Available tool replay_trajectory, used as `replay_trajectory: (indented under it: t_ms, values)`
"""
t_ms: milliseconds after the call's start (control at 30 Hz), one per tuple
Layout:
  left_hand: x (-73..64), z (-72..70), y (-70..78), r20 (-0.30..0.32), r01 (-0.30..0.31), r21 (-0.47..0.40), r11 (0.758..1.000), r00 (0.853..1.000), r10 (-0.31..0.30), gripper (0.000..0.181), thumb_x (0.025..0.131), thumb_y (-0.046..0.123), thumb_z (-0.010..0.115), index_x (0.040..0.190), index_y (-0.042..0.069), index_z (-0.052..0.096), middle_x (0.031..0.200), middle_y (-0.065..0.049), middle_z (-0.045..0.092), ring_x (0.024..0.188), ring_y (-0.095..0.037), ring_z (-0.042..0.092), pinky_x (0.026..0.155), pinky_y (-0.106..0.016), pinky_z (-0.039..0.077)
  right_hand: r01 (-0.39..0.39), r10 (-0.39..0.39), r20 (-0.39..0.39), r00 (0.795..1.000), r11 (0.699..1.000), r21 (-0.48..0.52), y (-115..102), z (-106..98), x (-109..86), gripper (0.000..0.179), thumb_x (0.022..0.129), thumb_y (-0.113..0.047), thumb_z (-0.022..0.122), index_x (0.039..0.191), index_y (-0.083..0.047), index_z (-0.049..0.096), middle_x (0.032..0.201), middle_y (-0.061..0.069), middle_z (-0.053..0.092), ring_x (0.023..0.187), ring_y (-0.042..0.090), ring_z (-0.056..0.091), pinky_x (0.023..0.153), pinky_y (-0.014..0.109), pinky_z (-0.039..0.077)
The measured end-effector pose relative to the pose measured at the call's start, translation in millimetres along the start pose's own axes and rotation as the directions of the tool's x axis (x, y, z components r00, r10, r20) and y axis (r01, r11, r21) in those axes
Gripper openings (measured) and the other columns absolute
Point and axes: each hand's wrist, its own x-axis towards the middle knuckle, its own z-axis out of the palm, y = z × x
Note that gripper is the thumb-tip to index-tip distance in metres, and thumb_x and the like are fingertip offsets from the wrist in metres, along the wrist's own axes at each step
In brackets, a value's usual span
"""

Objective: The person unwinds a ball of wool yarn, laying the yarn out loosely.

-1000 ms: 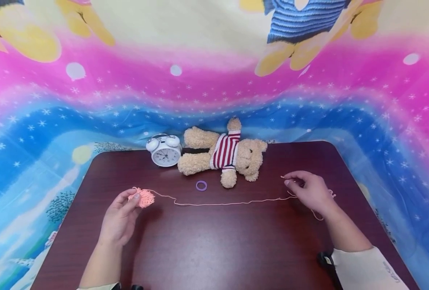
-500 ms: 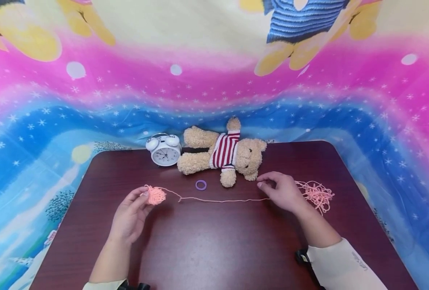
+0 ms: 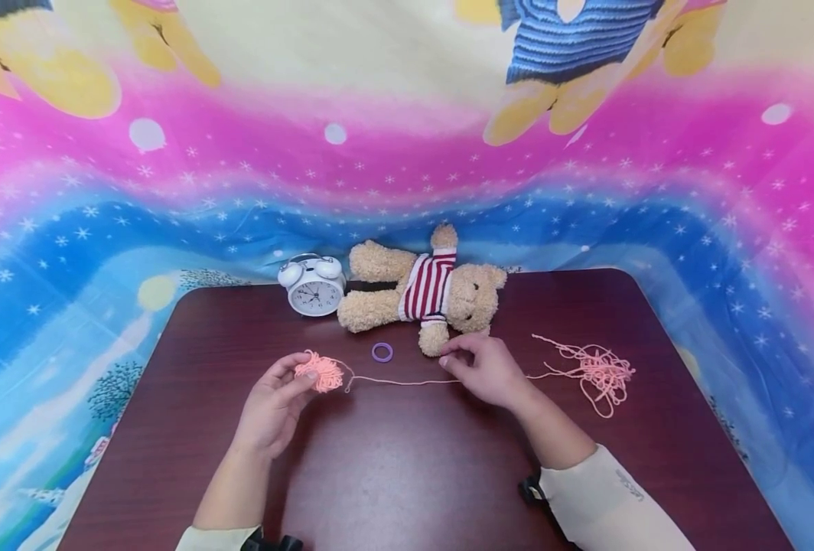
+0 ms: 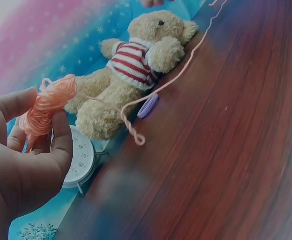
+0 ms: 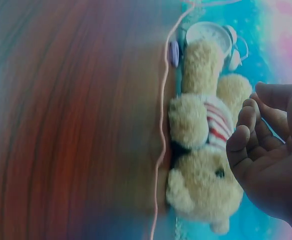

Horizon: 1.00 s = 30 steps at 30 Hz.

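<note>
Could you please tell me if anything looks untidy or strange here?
Yes: at the right of the table, loose yarn lies in a messy tangle, unlike the gathered yarn bundle. Near the bundle, the strand twists into a small loop.

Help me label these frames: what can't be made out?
Head view: part of the yarn strand, hidden by the right hand.
Head view: lettering on the right sleeve, too small to read.
Left wrist view: part of the alarm clock, hidden by the left hand.
Right wrist view: the yarn strand, cut off at the bottom edge.
</note>
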Motion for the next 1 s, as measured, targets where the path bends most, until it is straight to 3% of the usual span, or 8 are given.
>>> replay_trajectory:
  t_ms: [167, 500, 1000]
  values:
    - [0.6, 8.2, -5.1, 0.01, 0.021, -0.003, 1.0, 1.0, -0.021, 0.032, 0.095, -0.009, 0.064, 0.118, 0.013, 0.065, 0.107, -0.002, 0.069, 0.093, -0.013, 0.068, 0.086, -0.029, 0.058, 0.016, -0.019, 0.049, 0.999, 0.997, 0.071, -12.1, 17.7, 5.2, 0.016, 0.092, -0.015, 0.079, 0.105, -0.007, 0.078, 0.086, -0.007, 0.069, 0.075, 0.007, 0.062, 0.068, 0.026, 0.053]
    - [1.5, 30.3, -17.3, 0.068, 0.054, 0.007, 0.999, 0.996, -0.054, 0.036, 0.094, -0.008, 0.065, 0.124, 0.01, 0.059, 0.104, -0.002, 0.068, 0.089, -0.012, 0.068, 0.081, -0.028, 0.058, 0.07, -0.081, 0.098, 0.992, 0.992, 0.106, -29.4, 44.8, 10.0, 0.015, 0.091, -0.016, 0.08, 0.104, -0.009, 0.079, 0.087, -0.007, 0.068, 0.074, 0.006, 0.061, 0.067, 0.025, 0.055]
    - [1.3, 54.6, -23.9, 0.138, 0.119, 0.026, 0.993, 0.983, -0.122, 0.039, 0.091, -0.009, 0.068, 0.126, 0.005, 0.056, 0.108, -0.006, 0.068, 0.093, -0.016, 0.068, 0.085, -0.032, 0.058, 0.167, -0.177, 0.103, 0.979, 0.981, 0.094, -36.4, 55.1, 13.2, 0.014, 0.09, -0.01, 0.079, 0.104, -0.012, 0.079, 0.091, -0.006, 0.069, 0.074, 0.006, 0.061, 0.066, 0.024, 0.056]
